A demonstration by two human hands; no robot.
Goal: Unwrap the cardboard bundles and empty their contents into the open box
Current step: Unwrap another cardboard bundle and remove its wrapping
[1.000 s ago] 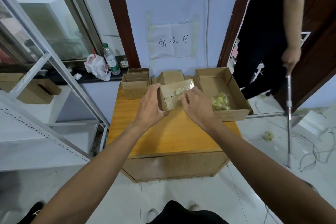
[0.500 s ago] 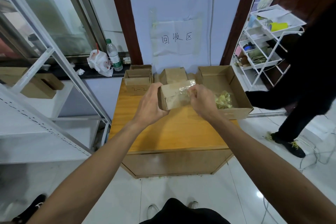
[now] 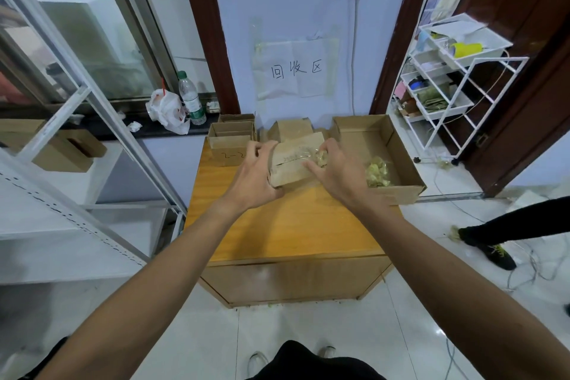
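Note:
A flat cardboard bundle (image 3: 291, 160) wrapped in clear tape is held above the wooden table (image 3: 287, 225). My left hand (image 3: 253, 173) grips its left end. My right hand (image 3: 333, 170) pinches a crumpled strip of clear tape (image 3: 320, 157) at the bundle's right end. To the right stands the open cardboard box (image 3: 398, 151), with a small heap of yellow-green bits (image 3: 377, 171) inside it.
Stacked small cardboard boxes (image 3: 229, 142) and another bundle (image 3: 290, 129) stand at the table's back edge. A water bottle (image 3: 191, 99) and a white bag (image 3: 166, 109) sit on the left ledge. A white wire rack (image 3: 447, 80) stands right; a person's leg (image 3: 509, 225) crosses the floor.
My right hand has moved along the bundle to its right end, pulling at the tape. The bundle sits a bit lower. The person on the right has walked off, leaving a leg in view.

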